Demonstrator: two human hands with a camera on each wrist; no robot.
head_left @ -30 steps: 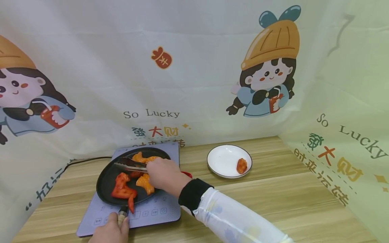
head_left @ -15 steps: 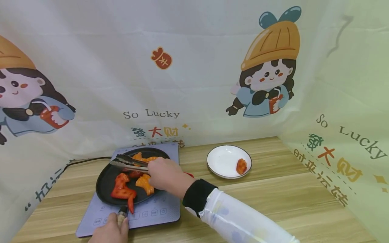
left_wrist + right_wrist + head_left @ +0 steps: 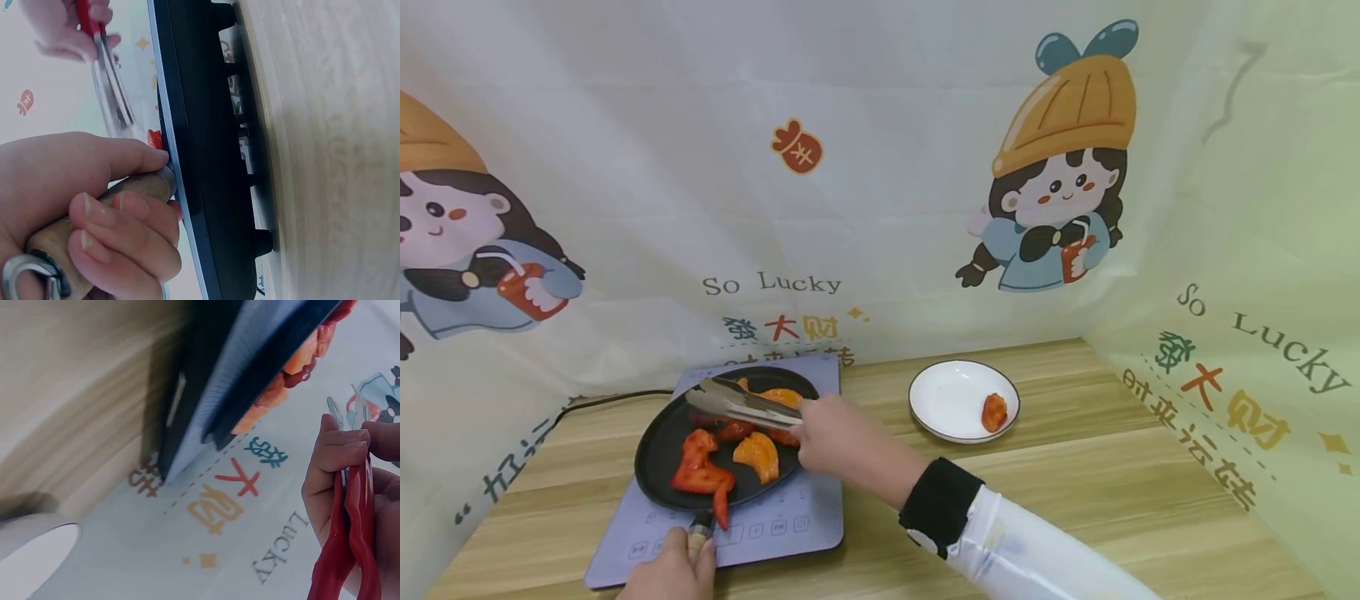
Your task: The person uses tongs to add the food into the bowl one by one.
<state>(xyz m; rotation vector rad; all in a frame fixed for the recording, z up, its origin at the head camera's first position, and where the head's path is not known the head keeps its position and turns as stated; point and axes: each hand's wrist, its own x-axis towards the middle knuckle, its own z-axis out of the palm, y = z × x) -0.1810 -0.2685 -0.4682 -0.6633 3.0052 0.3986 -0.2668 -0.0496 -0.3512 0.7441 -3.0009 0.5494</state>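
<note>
My left hand (image 3: 670,573) grips the wooden handle (image 3: 147,182) of a black frying pan (image 3: 655,467). My right hand (image 3: 831,437) holds metal tongs (image 3: 748,407) by their red handles (image 3: 357,519). The tongs' tips hang over the far left of the pan; whether anything is between them I cannot tell. In the pan lie a red chicken wing (image 3: 700,467), its tip over the near rim, and orange pieces of food (image 3: 758,457). Darker red pieces (image 3: 733,429) are partly hidden under the tongs.
Under the pan is a flat induction cooker (image 3: 805,521), its cable (image 3: 617,395) running left. To the right, a white dark-rimmed plate (image 3: 943,400) bears one reddish-orange piece of food (image 3: 995,412). Printed cloth (image 3: 895,208) encloses the wooden table (image 3: 1075,483) behind and at the sides.
My right hand has drawn to the right, and the tongs have turned, their tips shifting slightly up and right in the head view. The left hand and pan stay nearly still.
</note>
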